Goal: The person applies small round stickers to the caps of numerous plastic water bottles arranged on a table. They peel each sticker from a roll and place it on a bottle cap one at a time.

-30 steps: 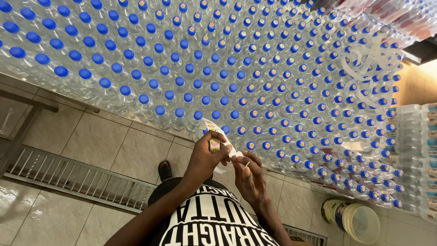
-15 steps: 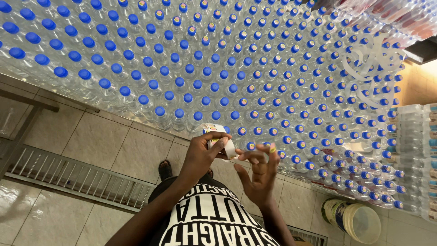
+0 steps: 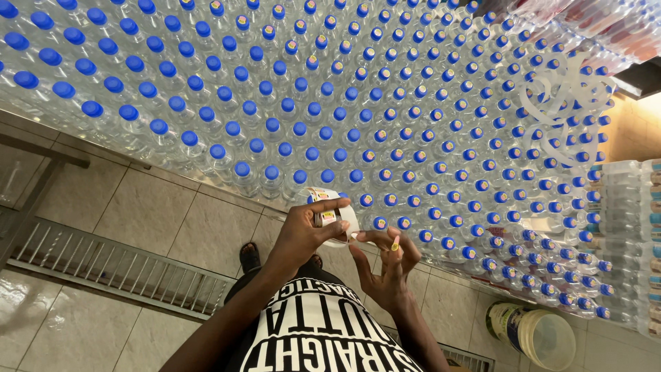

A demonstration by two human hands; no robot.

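While standing on the tiled floor [image 3: 103, 200] at the edge of a huge field of clear water bottles [image 3: 358, 103] with blue caps, the person has a roll of labels [image 3: 332, 215] clamped in the left hand [image 3: 306, 234], fingers wrapped over the top and thumb underneath. That roll sits just in front of the nearest row of bottles, about chest height from this view. The right hand [image 3: 385, 265] is right beside it, palm turned up, with fingers loosely curled and the thumb and forefinger pinching at the loose end of the label strip [image 3: 358, 235] coming off the roll. Something small and yellow [image 3: 395, 243] sits at the fingertips, too tiny to say what it is. A metal floor grate [image 3: 103, 265] runs along the left side. Down at the lower right there's a white plastic bucket [image 3: 537, 334] on the floor, and some shrink-wrapped packs of bottles [image 3: 630, 200] are stacked at the right edge.
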